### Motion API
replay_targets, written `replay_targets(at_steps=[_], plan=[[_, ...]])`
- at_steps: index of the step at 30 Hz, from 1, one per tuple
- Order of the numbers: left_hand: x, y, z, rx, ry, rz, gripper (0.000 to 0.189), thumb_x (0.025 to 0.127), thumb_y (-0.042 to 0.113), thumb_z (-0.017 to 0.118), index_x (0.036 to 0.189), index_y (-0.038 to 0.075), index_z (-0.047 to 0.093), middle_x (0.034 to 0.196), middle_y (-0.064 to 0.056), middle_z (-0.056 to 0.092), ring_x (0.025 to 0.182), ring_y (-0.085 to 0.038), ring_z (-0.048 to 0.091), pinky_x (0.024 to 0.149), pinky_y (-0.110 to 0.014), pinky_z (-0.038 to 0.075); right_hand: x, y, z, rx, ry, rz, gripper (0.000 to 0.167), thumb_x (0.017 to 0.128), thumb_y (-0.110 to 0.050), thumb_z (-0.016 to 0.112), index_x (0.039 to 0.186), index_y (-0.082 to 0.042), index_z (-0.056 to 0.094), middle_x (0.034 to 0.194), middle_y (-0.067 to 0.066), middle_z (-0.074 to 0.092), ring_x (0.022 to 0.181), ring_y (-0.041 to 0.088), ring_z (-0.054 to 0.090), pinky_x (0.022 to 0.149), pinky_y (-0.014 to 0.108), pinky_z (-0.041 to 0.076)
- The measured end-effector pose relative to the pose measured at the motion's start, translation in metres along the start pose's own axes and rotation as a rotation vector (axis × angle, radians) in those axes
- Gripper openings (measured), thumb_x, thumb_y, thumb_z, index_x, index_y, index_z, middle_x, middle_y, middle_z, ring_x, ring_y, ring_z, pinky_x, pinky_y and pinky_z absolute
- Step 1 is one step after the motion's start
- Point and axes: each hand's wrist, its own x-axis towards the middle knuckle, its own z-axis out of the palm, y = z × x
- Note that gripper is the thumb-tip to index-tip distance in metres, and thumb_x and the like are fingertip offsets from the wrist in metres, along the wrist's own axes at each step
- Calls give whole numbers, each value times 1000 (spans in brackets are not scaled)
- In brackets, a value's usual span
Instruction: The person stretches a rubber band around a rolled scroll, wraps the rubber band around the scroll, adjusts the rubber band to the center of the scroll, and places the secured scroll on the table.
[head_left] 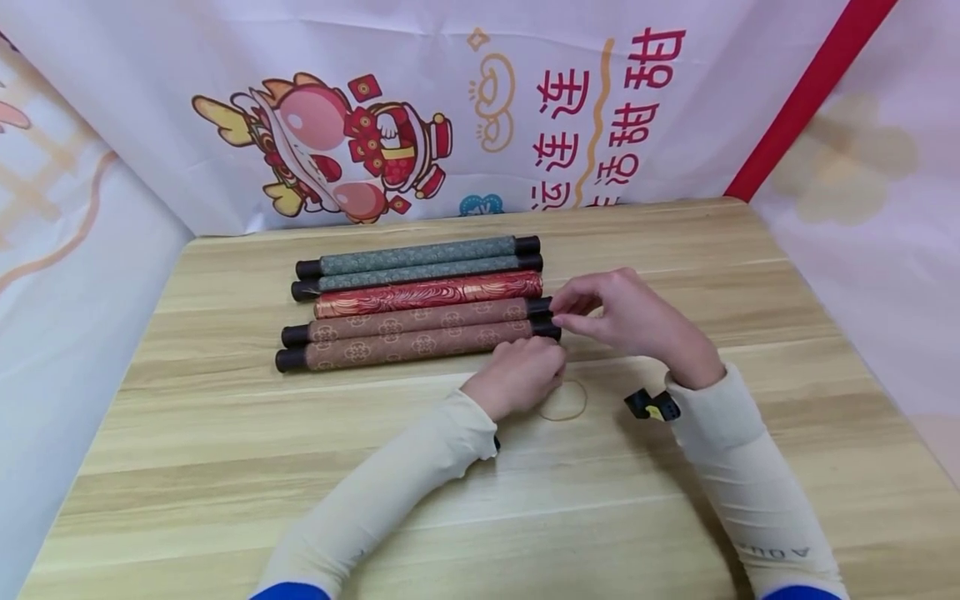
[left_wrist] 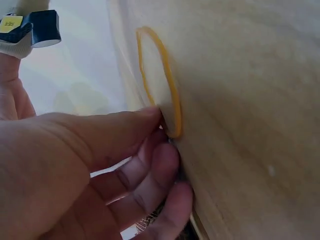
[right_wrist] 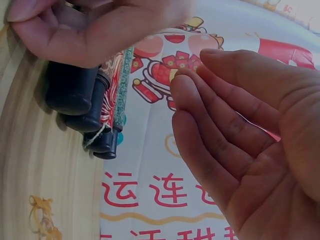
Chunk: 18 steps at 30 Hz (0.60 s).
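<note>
Pale wood-grain desk (head_left: 210, 467) carries side-by-side rolls: two brown, gold-flowered, black-capped ones (head_left: 420, 344) nearest person; two green patterned, black-capped ones (head_left: 420, 254) farthest; red roll with pale wavy lines (head_left: 431, 294) between pairs. Left hand (head_left: 516, 377), fingers curled, just beside brown rolls' right end, pinches edge of thin yellow rubber band (left_wrist: 173, 90) loop at desk surface. Right hand (head_left: 628, 317), fingers loosely bent, thumb apart, holds nothing, near brown rolls' right caps.
</note>
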Motion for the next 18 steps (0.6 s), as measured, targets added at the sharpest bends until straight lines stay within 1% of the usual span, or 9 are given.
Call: replay_targets(at_steps=[3,5,7,8,10,12,14,18], plan=[[-2,0,-2,13,-17,14,18,107,19,54,96,13,67,108,-5,70,94,-28,71,72,-48,60,0,0,-3,-4,3,6,10,97,-14,78,107,-14,80,96,-2,80,87,10,73,80,38,60],[-3,-2,-7,-37,-15,23,18,109,19,51,100,12,66,108,-5,69,95,-26,71,74,-45,61,-1,0,-4,-6,7,11,10,97,-14,77,107,-14,80,96,-2,80,87,10,73,80,37,60],[-4,-6,-13,-132,18,48,16,109,17,52,101,12,65,103,-4,70,93,-22,69,77,-40,60,-1,1,-6,-10,9,13,10,99,-14,75,107,-13,80,97,-1,80,88,11,73,81,37,60],[-5,-8,-17,-194,38,63,14,109,16,54,101,12,65,101,-3,70,92,-19,68,78,-37,59,-1,1,-7,-11,8,15,11,100,-15,74,108,-12,80,99,0,80,88,12,73,82,37,60],[-7,-13,-25,-312,91,91,11,108,15,57,101,12,65,96,-1,70,87,-15,66,80,-31,56,-2,2,-8,-14,4,24,13,102,-17,71,110,-11,80,101,1,80,88,13,72,82,38,60],[-8,-18,-32,-408,140,112,8,107,13,61,101,11,66,95,-1,71,86,-12,65,81,-27,55,-3,3,-9,-14,-6,33,17,104,-19,69,113,-11,80,104,2,80,88,15,71,81,38,59],[-10,-22,-37,-499,174,104,5,106,13,63,102,10,66,97,-2,72,86,-11,66,81,-25,55,-3,4,-10,-8,-17,40,19,106,-23,66,114,-12,80,105,2,80,88,15,69,80,37,57],[-15,-29,-45,-609,226,82,4,106,12,64,104,8,65,98,-5,74,89,-13,69,83,-24,58,-4,6,-8,9,-39,44,23,108,-28,63,117,-14,79,105,2,79,86,16,67,79,36,56]])
